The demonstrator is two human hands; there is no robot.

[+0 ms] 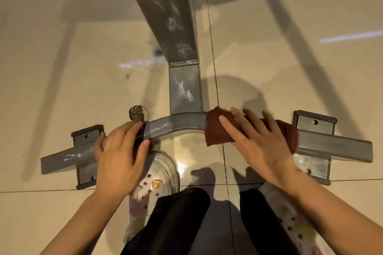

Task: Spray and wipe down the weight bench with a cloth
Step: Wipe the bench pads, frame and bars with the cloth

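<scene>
One grey metal bench frame [182, 126] fills the middle of the view: a long beam [165, 10] runs up toward twelve o'clock and is cut off by the top edge, and it meets a curved crossbar [172, 125] that stretches from nine o'clock to three o'clock. White smears mark the beam and the crossbar. Two flat foot plates sit under the crossbar, the left foot plate [86, 136] at eight o'clock and the right foot plate [315, 124] at three o'clock, each with small holes. The padded part of the bench is not in view. Beige floor tiles [62, 80] lie open on both sides of the frame, crossed by long shadows.

Two hands work on the crossbar. The left hand [120, 155] rests on its left stretch with fingers relaxed and spread, the thumb toward the left plate. The right hand [257, 141] presses flat, fingers straight, on one dark red cloth [215, 128] draped over the crossbar's right stretch, just right of the beam joint; part of the cloth is hidden under the palm.

Two patterned shoes show at six o'clock, the left shoe [159, 174] partly behind the left wrist, the right shoe [290, 219] mostly hidden by the forearm. One small round disc [138, 113] sits just beyond the left fingertips; what it is cannot be told.
</scene>
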